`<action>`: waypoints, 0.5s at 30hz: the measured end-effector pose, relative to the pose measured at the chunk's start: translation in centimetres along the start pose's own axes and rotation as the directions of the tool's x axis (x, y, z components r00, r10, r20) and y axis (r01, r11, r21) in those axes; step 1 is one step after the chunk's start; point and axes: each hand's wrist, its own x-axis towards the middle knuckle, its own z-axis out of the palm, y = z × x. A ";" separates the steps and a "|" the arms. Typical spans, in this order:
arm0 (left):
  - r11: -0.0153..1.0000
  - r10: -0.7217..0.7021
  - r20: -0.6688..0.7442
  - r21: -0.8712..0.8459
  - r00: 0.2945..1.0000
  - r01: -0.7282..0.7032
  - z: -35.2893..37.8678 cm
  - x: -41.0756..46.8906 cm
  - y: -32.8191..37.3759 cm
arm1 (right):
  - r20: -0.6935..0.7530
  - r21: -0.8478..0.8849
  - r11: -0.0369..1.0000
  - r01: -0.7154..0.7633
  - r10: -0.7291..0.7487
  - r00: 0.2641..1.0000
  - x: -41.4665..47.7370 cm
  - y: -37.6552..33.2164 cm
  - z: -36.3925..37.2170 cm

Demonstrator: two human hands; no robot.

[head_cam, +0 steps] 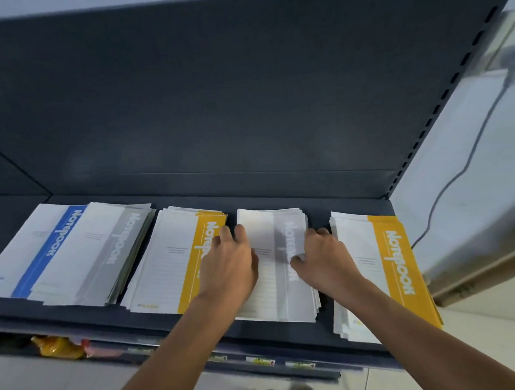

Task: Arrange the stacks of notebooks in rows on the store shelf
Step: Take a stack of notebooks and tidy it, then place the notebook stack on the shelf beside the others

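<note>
Shelf: a dark blue store shelf [287, 327] under a plain dark back panel [215, 92]; five stacks of notebooks lie flat on it in one row from its left end to its right end, the word "Notebook" running along each top cover's coloured band

Blue stack [41, 254]: at the left end; its right side is overlapped by the stack beside it

Left grey stack [104, 253]: just right of the blue stack; its sheets are fanned unevenly

Left yellow stack [167, 259]: near the middle of the shelf, close to the front edge

Held grey stack [274, 283]: right of the middle, between the two yellow stacks, with dark shelf showing on both sides; its near end lies close to the front edge

Right yellow stack [385, 265]: at the right end; its near end juts past the front edge

Left grip [230, 265]: a bare hand grasping the held grey stack at its left edge; thumb on the cover, fingers reaching down beside the left yellow stack

Right grip [322, 260]: a bare hand grasping the same stack at its right edge; thumb on the cover, fingers curled over the side

Below: a yellow packet [57, 347] under the left front edge; small price labels [260, 361] on a lower rail

Right side: a thin cable [457, 169] hangs down a pale wall
</note>
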 end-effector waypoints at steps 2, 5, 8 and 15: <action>1.000 -0.005 -0.012 -0.018 1.000 0.005 -0.1 -0.2 -0.5 | -0.032 -0.046 0.999 0.015 -0.016 0.999 0.1 -0.2 -0.1; 1.000 -0.008 -0.022 0.004 1.000 0.008 -0.4 -0.4 -1.8 | -0.080 -0.129 0.991 0.042 -0.053 0.995 0.3 -1.4 -0.6; 1.000 -0.019 -0.026 -0.013 0.999 0.018 -1.0 -0.6 -3.9 | -0.120 -0.205 0.972 0.113 -0.140 0.983 0.8 -3.3 -1.0; 0.996 -0.061 -0.062 -0.076 0.996 0.056 -2.8 -1.9 -10.5 | -0.055 -0.164 0.924 0.347 -0.359 0.932 1.9 -9.8 -0.1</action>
